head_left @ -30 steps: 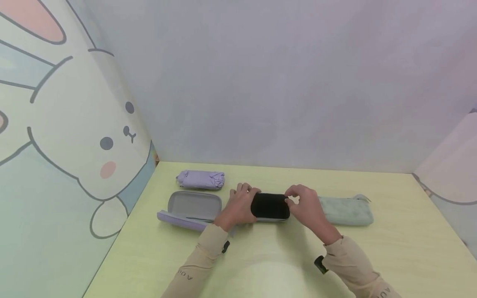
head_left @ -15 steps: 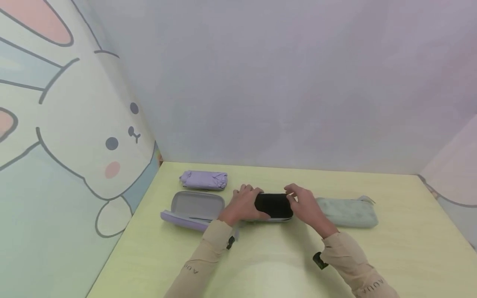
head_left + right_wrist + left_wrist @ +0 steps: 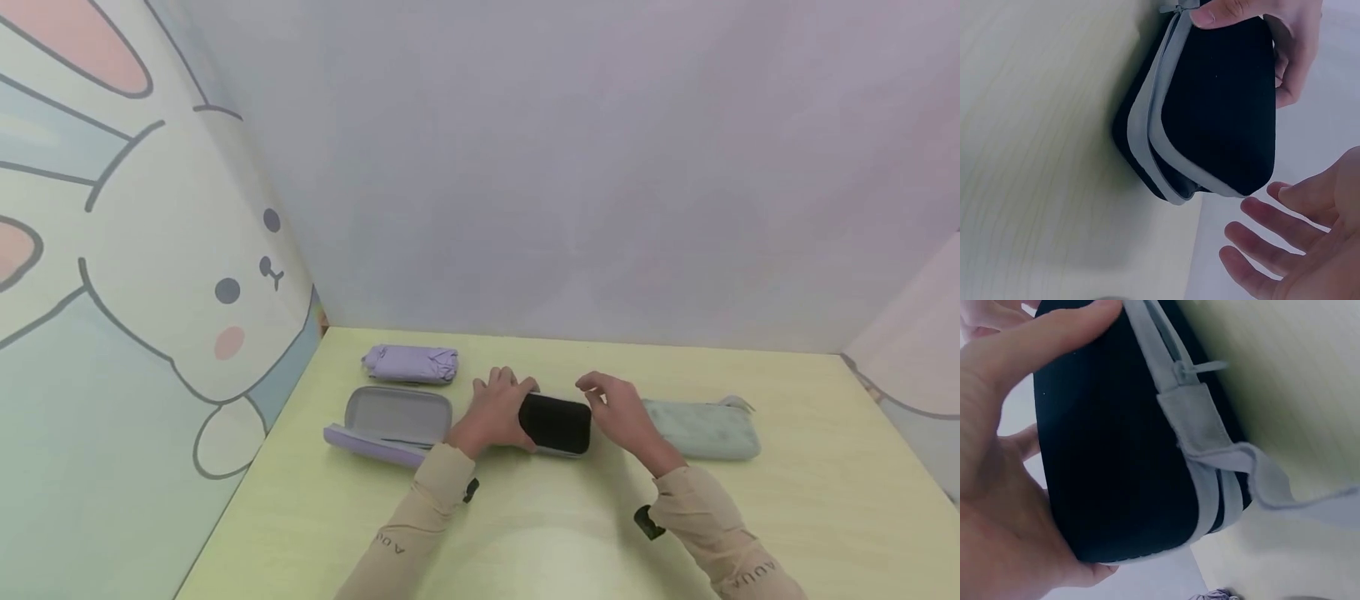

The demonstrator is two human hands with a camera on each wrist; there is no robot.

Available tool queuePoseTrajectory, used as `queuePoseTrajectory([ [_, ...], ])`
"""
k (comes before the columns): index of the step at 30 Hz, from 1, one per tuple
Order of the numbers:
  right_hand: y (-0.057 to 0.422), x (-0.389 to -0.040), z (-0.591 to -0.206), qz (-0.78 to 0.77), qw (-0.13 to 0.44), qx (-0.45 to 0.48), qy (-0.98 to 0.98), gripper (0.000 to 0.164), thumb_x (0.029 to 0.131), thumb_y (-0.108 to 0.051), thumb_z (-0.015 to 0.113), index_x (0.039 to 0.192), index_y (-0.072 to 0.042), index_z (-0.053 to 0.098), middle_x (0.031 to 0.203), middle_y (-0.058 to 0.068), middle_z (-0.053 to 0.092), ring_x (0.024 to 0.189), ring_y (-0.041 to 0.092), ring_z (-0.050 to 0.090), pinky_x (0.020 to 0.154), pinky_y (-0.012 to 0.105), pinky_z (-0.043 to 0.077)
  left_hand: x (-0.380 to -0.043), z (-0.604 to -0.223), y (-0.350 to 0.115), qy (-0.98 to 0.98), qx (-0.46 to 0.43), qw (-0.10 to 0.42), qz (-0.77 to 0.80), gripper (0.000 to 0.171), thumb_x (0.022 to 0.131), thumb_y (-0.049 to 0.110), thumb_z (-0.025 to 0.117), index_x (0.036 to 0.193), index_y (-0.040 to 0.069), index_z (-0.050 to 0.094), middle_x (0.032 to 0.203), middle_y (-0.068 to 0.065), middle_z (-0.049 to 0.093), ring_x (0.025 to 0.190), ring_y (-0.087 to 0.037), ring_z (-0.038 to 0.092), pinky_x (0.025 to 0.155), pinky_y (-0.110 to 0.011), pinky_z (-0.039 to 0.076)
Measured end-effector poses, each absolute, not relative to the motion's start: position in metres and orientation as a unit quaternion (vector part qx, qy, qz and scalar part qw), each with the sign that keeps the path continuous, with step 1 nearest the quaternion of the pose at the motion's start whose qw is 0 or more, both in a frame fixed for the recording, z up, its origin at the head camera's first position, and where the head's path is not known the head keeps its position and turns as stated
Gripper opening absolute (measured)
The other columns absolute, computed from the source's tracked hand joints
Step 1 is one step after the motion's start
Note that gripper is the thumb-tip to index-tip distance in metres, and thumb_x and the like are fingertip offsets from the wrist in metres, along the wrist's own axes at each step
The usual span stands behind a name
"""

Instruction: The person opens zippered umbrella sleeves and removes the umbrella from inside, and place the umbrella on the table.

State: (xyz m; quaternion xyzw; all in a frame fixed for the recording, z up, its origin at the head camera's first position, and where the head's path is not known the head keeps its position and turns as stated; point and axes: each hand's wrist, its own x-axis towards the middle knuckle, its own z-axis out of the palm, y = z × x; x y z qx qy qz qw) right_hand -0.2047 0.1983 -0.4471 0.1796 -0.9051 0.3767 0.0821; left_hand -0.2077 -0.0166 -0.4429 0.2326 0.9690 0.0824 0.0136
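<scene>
So the table (image 3: 810, 467) is pale yellow with faint wood-like streaks, filling most of the bottom of the head view. Left of center there's a grey-lined case (image 3: 400, 414) lying open, its lavender lid (image 3: 375, 448) tipped up along the near edge. Just above that sits a purple wrapped bundle (image 3: 409, 364). Around lower center is a black case (image 3: 558, 423) with grey zip trim, can't tell if it's fully flat down. Right of that, a pale green pouch (image 3: 701, 427) lies lengthwise.
</scene>
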Motion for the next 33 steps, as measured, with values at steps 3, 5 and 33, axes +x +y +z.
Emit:
queuePoseTrajectory([
  [3,0.198,-0.205,-0.448,0.372,0.075,0.186,-0.906,0.019,0.090,0.005,0.053,0.098,-0.002,0.068,0.099,0.014,0.068,0.090,0.031,0.063,0.075,0.046,0.049,-0.205,-0.441,-0.016,0.968,0.238,0.005,0.085,0.082,0.053,0.049,0.089,0.121,0.028,0.049,0.103,-0.004,0.045,0.099,-0.021,0.039,0.076,-0.044,0.036],
  [5,0.197,-0.205,-0.448,0.370,0.068,0.192,-0.906,0.019,0.090,0.006,0.053,0.097,-0.002,0.068,0.098,0.013,0.068,0.089,0.031,0.063,0.075,0.046,0.050,-0.204,-0.441,-0.016,0.967,0.240,0.001,0.090,0.082,0.052,0.047,0.090,0.121,0.028,0.049,0.103,-0.003,0.045,0.098,-0.021,0.039,0.076,-0.044,0.036],
  [33,0.204,-0.217,-0.451,0.388,0.000,0.242,-0.890,0.013,0.082,0.006,0.064,0.089,-0.004,0.071,0.089,0.007,0.068,0.073,0.023,0.064,0.062,0.033,0.050,-0.197,-0.443,-0.023,0.948,0.256,-0.012,0.188,0.067,0.055,0.023,0.092,0.113,0.029,0.058,0.109,0.001,0.046,0.106,-0.018,0.041,0.083,-0.043,0.033],
])
